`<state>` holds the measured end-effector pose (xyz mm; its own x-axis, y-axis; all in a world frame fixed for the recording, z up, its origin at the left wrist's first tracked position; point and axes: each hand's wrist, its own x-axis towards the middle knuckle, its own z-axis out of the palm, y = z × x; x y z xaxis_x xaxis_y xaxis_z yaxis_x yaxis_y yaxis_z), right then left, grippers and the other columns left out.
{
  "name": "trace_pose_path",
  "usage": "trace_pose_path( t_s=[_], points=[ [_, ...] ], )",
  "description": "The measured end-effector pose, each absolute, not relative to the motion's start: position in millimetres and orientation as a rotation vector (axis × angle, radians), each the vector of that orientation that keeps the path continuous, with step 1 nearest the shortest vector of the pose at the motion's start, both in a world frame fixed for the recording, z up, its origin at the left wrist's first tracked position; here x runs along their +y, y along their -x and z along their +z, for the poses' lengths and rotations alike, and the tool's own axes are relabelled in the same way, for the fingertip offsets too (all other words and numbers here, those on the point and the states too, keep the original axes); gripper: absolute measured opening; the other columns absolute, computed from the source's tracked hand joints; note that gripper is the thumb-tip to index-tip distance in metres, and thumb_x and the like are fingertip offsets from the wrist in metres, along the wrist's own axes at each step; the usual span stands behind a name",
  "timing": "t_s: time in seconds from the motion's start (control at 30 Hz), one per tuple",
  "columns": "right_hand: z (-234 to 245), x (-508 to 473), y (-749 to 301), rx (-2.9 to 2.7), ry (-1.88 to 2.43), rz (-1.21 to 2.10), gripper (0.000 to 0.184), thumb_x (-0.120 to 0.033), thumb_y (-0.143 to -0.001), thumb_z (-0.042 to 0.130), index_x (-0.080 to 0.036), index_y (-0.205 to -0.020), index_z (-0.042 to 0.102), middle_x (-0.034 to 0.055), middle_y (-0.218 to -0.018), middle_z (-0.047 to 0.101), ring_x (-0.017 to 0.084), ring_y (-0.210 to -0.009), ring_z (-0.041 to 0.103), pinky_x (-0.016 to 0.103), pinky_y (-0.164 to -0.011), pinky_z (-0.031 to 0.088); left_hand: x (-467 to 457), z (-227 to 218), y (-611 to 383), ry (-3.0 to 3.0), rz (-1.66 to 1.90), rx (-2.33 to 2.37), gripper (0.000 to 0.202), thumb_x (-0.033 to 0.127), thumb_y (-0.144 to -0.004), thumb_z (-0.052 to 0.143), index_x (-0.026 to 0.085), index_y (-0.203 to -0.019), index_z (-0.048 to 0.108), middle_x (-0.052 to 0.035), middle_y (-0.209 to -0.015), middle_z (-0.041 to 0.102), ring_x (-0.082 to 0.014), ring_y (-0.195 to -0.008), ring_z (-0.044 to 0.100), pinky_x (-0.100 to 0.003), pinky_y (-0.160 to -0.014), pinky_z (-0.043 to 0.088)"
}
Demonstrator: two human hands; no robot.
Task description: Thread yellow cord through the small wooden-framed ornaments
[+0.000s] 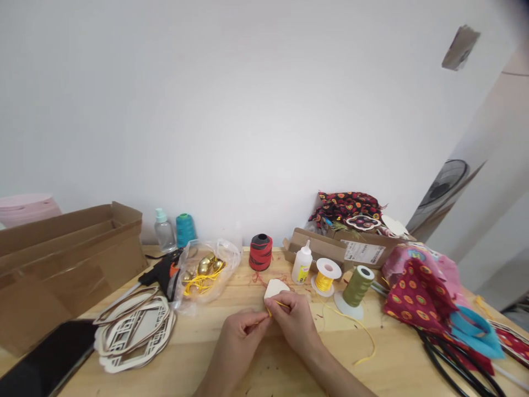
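My left hand (244, 333) and my right hand (295, 317) meet low over the middle of the table. Both are closed in a pinch on a thin yellow cord (270, 312). A small white flat piece (275, 287) shows just beyond my right fingertips; whether the fingers touch it is hard to see. Right of my hands, a loose length of yellow cord (363, 331) curves across the wood. It runs near the spool of yellow cord (324, 282). Straight ahead stands a spool of red thread (260, 252), with stray red strands at its base.
A glue bottle (302, 264) and an olive thread cone (359, 286) stand to the right, near patterned fabric (421, 298). Leftward are a bag of gold bells (206, 270), a glue gun (161, 273), stacked wooden frames (134, 333), a cardboard box (70, 275) and a black phone (47, 358).
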<state>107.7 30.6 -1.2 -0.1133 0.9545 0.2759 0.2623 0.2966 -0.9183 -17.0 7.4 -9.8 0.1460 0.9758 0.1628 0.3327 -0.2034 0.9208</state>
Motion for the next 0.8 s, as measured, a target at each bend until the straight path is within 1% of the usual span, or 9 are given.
trace_pose_path(
  t_s=[0.03, 0.1, 0.2, 0.27, 0.37, 0.5, 0.6, 0.73, 0.8],
  points=[
    [-1.6, 30.8, -107.3, -1.598, 1.146, 0.893, 0.029, -0.029, -0.07, 0.05, -0.012, -0.048, 0.057, -0.0018, -0.048, 0.044, 0.008, -0.048, 0.039, 0.017, -0.045, 0.033, 7.4, -10.0, 16.7, -1.674, 1.092, 1.301, 0.026, 0.03, -0.072, 0.049, 0.017, -0.06, 0.068, 0.0004, -0.051, 0.055, -0.0133, -0.052, 0.047, -0.019, -0.049, 0.036],
    [-2.7, 31.3, -106.6, -1.608, 1.162, 0.901, 0.027, -0.027, -0.07, 0.05, -0.012, -0.049, 0.058, -0.0017, -0.048, 0.045, 0.008, -0.048, 0.039, 0.017, -0.044, 0.032, 8.2, -10.6, 16.7, -1.667, 1.115, 1.317, 0.023, 0.028, -0.071, 0.051, 0.016, -0.063, 0.069, 0.0002, -0.052, 0.054, -0.0131, -0.053, 0.048, -0.019, -0.05, 0.037],
    [-4.7, 31.7, -106.3, -1.613, 1.188, 0.903, 0.025, -0.025, -0.07, 0.05, -0.011, -0.051, 0.06, -0.0011, -0.049, 0.048, 0.009, -0.049, 0.041, 0.018, -0.045, 0.032, 10.2, -11.1, 17.5, -1.59, 1.122, 1.283, 0.021, 0.026, -0.07, 0.052, 0.016, -0.076, 0.07, -0.0027, -0.062, 0.062, -0.0155, -0.061, 0.054, -0.022, -0.057, 0.042],
    [-5.8, 31.4, -106.5, -1.609, 1.202, 0.885, 0.025, -0.025, -0.07, 0.05, -0.012, -0.053, 0.061, -0.0009, -0.049, 0.049, 0.009, -0.049, 0.042, 0.018, -0.045, 0.032, 11.4, -10.1, 18.5, -1.528, 1.135, 1.282, 0.021, 0.025, -0.068, 0.054, 0.016, -0.079, 0.069, -0.0043, -0.068, 0.066, -0.0177, -0.066, 0.058, -0.024, -0.061, 0.044],
    [-6.2, 31.0, -107.1, -1.614, 1.201, 0.832, 0.025, -0.026, -0.071, 0.049, -0.013, -0.055, 0.063, -0.001, -0.049, 0.05, 0.01, -0.05, 0.043, 0.018, -0.046, 0.032, 11.9, -6.6, 19.7, -1.436, 1.126, 1.292, 0.023, 0.026, -0.066, 0.055, 0.016, -0.083, 0.068, -0.0044, -0.073, 0.07, -0.0199, -0.071, 0.061, -0.026, -0.066, 0.046],
    [-3.5, 30.8, -108.6, -1.606, 1.193, 0.801, 0.026, -0.027, -0.072, 0.049, -0.013, -0.054, 0.062, -0.0011, -0.049, 0.049, 0.01, -0.05, 0.042, 0.019, -0.046, 0.031, 11.7, -3.4, 19.2, -1.348, 1.15, 1.279, 0.022, 0.025, -0.063, 0.059, 0.015, -0.081, 0.068, -0.0048, -0.079, 0.071, -0.0207, -0.076, 0.062, -0.027, -0.069, 0.048],
    [-0.9, 30.4, -110.0, -1.601, 1.189, 0.785, 0.026, -0.025, -0.072, 0.048, -0.013, -0.051, 0.059, -0.0016, -0.049, 0.046, 0.01, -0.05, 0.04, 0.019, -0.046, 0.03, 12.1, -4.1, 18.0, -1.329, 1.183, 1.322, 0.02, 0.025, -0.061, 0.061, 0.015, -0.076, 0.068, -0.005, -0.076, 0.071, -0.0206, -0.072, 0.063, -0.026, -0.066, 0.049],
    [1.5, 28.5, -111.4, -1.666, 1.177, 0.698, 0.031, -0.024, -0.074, 0.046, -0.014, -0.045, 0.052, -0.0036, -0.046, 0.036, 0.009, -0.048, 0.036, 0.019, -0.046, 0.027, 12.8, -6.9, 16.9, -1.392, 1.149, 1.298, 0.018, 0.026, -0.062, 0.06, 0.015, -0.073, 0.069, -0.0052, -0.074, 0.071, -0.0199, -0.07, 0.062, -0.025, -0.064, 0.048],
    [2.2, 27.5, -111.8, -1.682, 1.182, 0.667, 0.032, -0.023, -0.074, 0.046, -0.014, -0.044, 0.05, -0.0039, -0.046, 0.034, 0.008, -0.048, 0.035, 0.019, -0.045, 0.026, 12.6, -8.1, 16.2, -1.449, 1.136, 1.304, 0.017, 0.027, -0.063, 0.06, 0.015, -0.07, 0.07, -0.0048, -0.069, 0.07, -0.0192, -0.065, 0.061, -0.024, -0.06, 0.047]
  ],
)
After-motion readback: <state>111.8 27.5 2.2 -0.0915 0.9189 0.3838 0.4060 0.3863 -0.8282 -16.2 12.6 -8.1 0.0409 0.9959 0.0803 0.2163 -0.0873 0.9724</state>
